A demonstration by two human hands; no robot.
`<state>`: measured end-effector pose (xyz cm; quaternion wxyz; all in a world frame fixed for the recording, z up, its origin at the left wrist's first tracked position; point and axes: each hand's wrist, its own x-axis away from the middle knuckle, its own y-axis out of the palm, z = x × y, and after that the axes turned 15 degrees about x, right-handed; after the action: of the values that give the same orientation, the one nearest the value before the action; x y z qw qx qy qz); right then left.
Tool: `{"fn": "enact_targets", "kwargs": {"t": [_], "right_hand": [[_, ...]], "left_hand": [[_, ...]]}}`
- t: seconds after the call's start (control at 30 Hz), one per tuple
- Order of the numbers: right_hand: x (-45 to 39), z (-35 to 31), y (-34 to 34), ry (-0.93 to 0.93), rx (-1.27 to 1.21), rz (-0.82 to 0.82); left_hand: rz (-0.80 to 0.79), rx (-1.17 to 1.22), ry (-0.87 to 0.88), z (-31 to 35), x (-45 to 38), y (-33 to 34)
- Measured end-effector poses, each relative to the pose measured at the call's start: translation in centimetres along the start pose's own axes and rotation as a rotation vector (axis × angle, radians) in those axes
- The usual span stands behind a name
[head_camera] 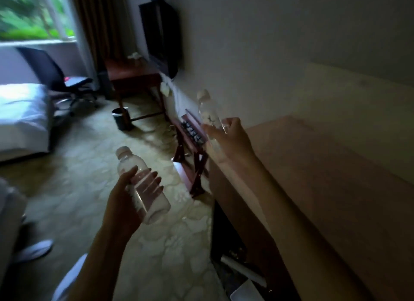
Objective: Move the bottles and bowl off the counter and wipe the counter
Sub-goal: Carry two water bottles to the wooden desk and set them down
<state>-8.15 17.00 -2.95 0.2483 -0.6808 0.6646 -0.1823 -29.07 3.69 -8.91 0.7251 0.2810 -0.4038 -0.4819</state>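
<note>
Clear plastic bottles blur: left hand (125, 199) grasps one bottle (143, 188), right hand (228, 139) grasps the other bottle (209, 112), above the carpet (89, 166), beside the counter (336, 166).

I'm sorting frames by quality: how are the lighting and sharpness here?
Head view: dim indoors, the bright window overexposed and smeared by motion blur; the clear plastic bottle in the left hand and the one in the right hand look soft; wide-angle distortion tilts the walls.
</note>
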Motion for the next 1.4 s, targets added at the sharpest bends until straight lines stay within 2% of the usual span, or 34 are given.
{"fn": "enact_targets", "kwargs": {"t": [0.1,0.2,0.37,0.5,0.63,0.77,0.97,1.1,1.2,1.4], "right_hand": [[1.9,-2.0,6.8,-0.033,-0.213,-0.212],[3.9,-0.5,13.6,0.017,-0.347,-0.375],[5.9,4.3,24.9,0.345,-0.317,-0.545],[2.3,4.2,31.8,0.513,-0.293,-0.622],[-4.6,0.3,37.2,0.447,-0.261,-0.589],[-11.3,-2.7,42.2,0.436,-0.237,-0.631],[-20.3,-2.4,52.0,0.553,-0.191,-0.678],[-29.8,-3.3,59.7,0.617,-0.221,-0.685],[-39.2,-6.7,65.1,0.556,-0.198,-0.689],[-57.5,-17.8,75.8,0.353,-0.208,-0.719]], "left_hand": [[0.12,0.07,0.101,2.6,0.4,-5.2],[0.229,0.102,0.158,4.6,-0.8,-10.8],[0.39,0.067,0.117,5.0,-6.9,-18.1],[0.43,-0.155,0.038,8.2,-13.4,-21.0],[0.386,-0.272,0.04,15.3,-20.3,-23.3],[0.382,-0.371,0.108,20.9,-26.7,-25.3],[0.462,-0.309,0.033,24.2,-37.5,-29.9],[0.57,-0.295,0.026,28.7,-48.3,-32.0],[0.566,-0.358,0.078,34.8,-57.1,-31.3],[0.519,-0.411,0.253,49.1,-70.7,-27.5]]}}
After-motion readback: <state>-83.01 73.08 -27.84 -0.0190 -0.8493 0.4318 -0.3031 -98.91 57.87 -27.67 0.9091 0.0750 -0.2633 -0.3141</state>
